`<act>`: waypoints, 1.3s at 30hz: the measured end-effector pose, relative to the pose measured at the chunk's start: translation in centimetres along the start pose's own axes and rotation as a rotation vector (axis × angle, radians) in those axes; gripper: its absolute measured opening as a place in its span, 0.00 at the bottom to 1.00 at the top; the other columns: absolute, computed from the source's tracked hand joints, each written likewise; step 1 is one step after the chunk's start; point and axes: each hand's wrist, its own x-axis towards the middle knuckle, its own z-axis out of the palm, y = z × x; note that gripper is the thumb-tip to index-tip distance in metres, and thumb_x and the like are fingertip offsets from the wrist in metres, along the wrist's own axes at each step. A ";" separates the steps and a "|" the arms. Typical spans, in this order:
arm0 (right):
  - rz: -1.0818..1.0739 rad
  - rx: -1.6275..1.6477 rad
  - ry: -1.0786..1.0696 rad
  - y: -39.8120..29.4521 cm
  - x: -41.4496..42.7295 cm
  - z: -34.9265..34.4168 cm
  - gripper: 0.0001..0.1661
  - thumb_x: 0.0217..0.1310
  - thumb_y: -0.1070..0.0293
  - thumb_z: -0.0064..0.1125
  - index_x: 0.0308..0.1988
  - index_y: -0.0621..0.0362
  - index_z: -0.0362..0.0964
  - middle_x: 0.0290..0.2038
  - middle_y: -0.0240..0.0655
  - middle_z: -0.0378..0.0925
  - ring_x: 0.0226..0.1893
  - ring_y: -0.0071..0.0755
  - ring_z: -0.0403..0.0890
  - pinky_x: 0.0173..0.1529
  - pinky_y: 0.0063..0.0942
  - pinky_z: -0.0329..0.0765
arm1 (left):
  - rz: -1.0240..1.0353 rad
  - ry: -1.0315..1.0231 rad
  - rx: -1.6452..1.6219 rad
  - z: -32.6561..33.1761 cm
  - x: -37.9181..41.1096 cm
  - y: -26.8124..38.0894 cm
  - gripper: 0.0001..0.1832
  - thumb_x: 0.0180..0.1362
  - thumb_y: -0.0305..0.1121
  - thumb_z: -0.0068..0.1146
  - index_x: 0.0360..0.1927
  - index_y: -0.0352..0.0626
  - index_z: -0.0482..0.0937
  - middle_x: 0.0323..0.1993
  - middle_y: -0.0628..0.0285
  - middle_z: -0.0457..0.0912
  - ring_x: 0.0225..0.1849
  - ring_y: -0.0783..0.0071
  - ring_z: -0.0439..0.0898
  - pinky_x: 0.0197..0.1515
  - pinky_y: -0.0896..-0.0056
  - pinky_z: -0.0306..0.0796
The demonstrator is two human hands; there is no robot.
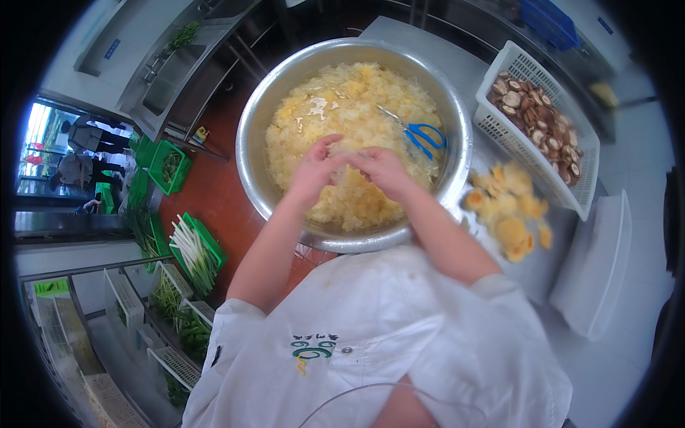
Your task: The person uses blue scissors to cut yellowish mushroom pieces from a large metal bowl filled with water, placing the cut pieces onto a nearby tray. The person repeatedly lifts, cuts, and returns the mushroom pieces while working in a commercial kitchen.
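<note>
A large metal basin (461, 134) in front of me holds pale yellow, frilly pieces that look like soaked snow fungus (348, 107) in water. Over the basin, my left hand (318, 167) and my right hand (384, 170) meet at the fingertips. Between them they pinch a translucent piece of the fungus (350, 145), partly covered by my fingers. Scissors with blue handles (428, 136) lie on the fungus, beyond my right hand, blades towards the basin's middle. To the right of the basin, a heap of yellow-orange fungus pieces (511, 214) rests on the metal table (452, 64).
A white perforated crate (495, 115) of brown mushrooms (535, 120) stands at the right, with a white plastic bin (594, 273) nearer me. On the red floor at left is a green crate (206, 235) of scallions (192, 257). Shelves with vegetable baskets (176, 366) fill the lower left.
</note>
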 end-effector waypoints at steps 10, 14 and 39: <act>0.163 0.247 0.017 -0.1 0.0 -0.5 0.13 0.64 0.59 0.58 0.31 0.58 0.76 0.21 0.23 0.67 0.19 0.16 0.65 0.24 0.18 0.63 | -0.092 -0.107 0.022 -1.9 1.3 -1.9 0.14 0.57 0.31 0.61 0.45 0.34 0.75 0.27 0.67 0.78 0.27 0.82 0.74 0.30 0.78 0.69; 0.154 0.269 0.005 -0.6 0.0 -1.5 0.14 0.64 0.58 0.57 0.36 0.59 0.76 0.22 0.24 0.68 0.20 0.16 0.65 0.25 0.18 0.64 | -0.127 -0.091 0.086 -3.5 2.0 -2.0 0.15 0.58 0.28 0.59 0.47 0.33 0.75 0.29 0.66 0.77 0.30 0.81 0.75 0.31 0.78 0.70; 0.039 -0.522 0.616 2.2 -2.0 -0.9 0.14 0.58 0.65 0.62 0.41 0.64 0.78 0.26 0.34 0.79 0.26 0.23 0.78 0.33 0.22 0.75 | 0.380 0.286 1.109 -11.5 15.5 -4.5 0.23 0.51 0.37 0.57 0.53 0.42 0.76 0.48 0.45 0.78 0.51 0.49 0.77 0.58 0.60 0.68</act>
